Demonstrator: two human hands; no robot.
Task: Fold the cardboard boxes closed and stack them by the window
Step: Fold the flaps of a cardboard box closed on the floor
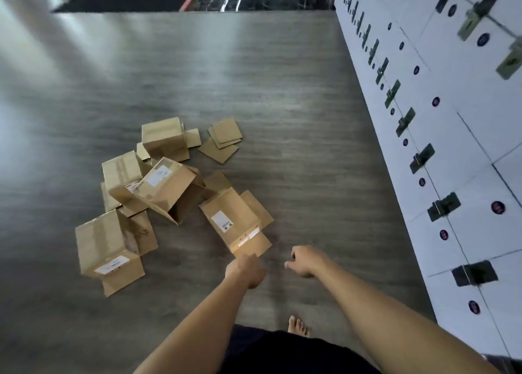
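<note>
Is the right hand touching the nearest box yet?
Apart. The head view shows bare floor between the right hand and the nearest box; the left hand is at its near flap.

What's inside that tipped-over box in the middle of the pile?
The tipped box lies with its open end facing the camera. Only shadowed bare cardboard shows inside; no contents are visible. Its deeper part is too dark to tell.

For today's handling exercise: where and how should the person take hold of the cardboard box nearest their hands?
Probably grip the nearest box by its two long side walls, coming from above. It lies flat with flaps splayed outward; those would likely bend if pulled. The left hand is already at its near flap.
</note>
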